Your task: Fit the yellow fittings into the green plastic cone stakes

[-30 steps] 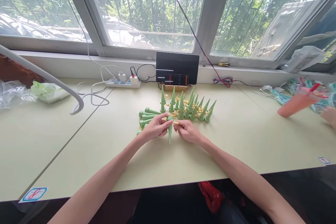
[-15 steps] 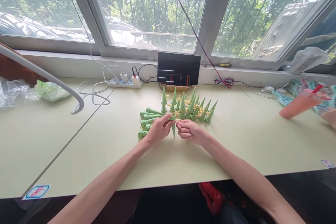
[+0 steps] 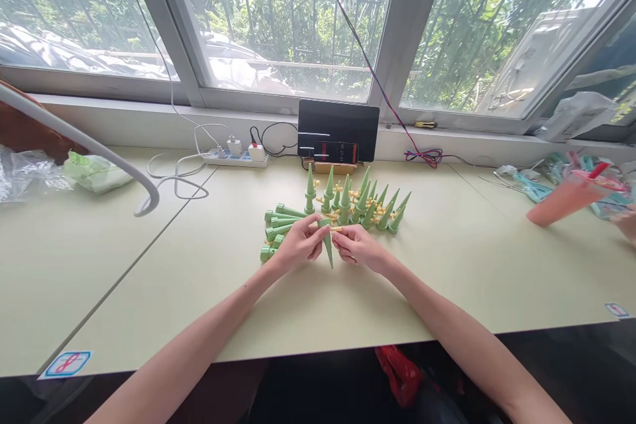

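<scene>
My left hand (image 3: 302, 242) is closed on a green plant watering spike (image 3: 328, 252), whose pointed end slants down toward me. Between the thumb and fingers of my right hand (image 3: 360, 245) is a small yellow valve piece (image 3: 336, 229), its tip against the side of the spike near the cap end. Whether it sits inside a hole there, I cannot tell. Behind my hands several green spikes (image 3: 345, 202) stand point up, with yellow pieces on them. More green spikes (image 3: 283, 220) lie on their sides left of these, partly hidden by my left hand.
A phone (image 3: 336, 152) leans on a black tablet (image 3: 338, 122) at the back. A power strip (image 3: 236, 158) with white cables lies left of it. To the right, a tilted red drink cup (image 3: 569, 199) stands near another person's hand (image 3: 627, 220). A white curved tube (image 3: 99, 146) crosses the left side.
The spike in my left hand has tilted, its point swinging slightly right and toward me. My right fingers have shifted slightly on the yellow valve piece.
</scene>
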`<action>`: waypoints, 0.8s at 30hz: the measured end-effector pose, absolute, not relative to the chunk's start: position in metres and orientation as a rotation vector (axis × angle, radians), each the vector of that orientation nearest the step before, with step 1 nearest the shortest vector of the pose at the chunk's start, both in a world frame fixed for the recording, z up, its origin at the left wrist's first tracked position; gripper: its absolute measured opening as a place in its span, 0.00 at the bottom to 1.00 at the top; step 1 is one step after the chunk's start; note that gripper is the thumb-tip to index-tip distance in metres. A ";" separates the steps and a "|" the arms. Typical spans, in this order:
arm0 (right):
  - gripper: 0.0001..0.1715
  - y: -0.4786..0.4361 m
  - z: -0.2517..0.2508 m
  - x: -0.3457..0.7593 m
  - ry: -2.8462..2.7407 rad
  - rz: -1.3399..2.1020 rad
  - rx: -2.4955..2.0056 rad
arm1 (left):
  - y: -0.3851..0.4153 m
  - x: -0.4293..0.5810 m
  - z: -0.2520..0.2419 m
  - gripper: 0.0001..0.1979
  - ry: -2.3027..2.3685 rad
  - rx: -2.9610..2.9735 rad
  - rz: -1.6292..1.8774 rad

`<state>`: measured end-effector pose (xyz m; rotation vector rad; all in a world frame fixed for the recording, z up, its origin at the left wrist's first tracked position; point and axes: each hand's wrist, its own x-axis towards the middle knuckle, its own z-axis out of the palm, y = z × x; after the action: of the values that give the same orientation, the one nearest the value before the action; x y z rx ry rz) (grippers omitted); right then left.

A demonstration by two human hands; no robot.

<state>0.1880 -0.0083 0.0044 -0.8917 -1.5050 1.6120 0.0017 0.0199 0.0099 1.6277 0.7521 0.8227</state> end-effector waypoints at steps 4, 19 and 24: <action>0.19 -0.006 0.001 0.189 -1.777 1.261 -1.015 | 0.024 -0.003 0.013 0.17 0.741 1.522 0.709; 0.14 -0.006 -0.007 0.186 -1.823 1.016 -1.049 | 0.026 -0.006 0.013 0.16 0.740 1.548 0.683; 0.19 -0.009 -0.003 0.184 -1.589 1.467 -1.001 | 0.026 -0.004 0.014 0.15 0.737 1.636 0.706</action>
<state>0.1842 -0.0089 -0.0032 -1.0008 -1.5893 1.4674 -0.0041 0.0257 0.0136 1.6360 0.7371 0.7057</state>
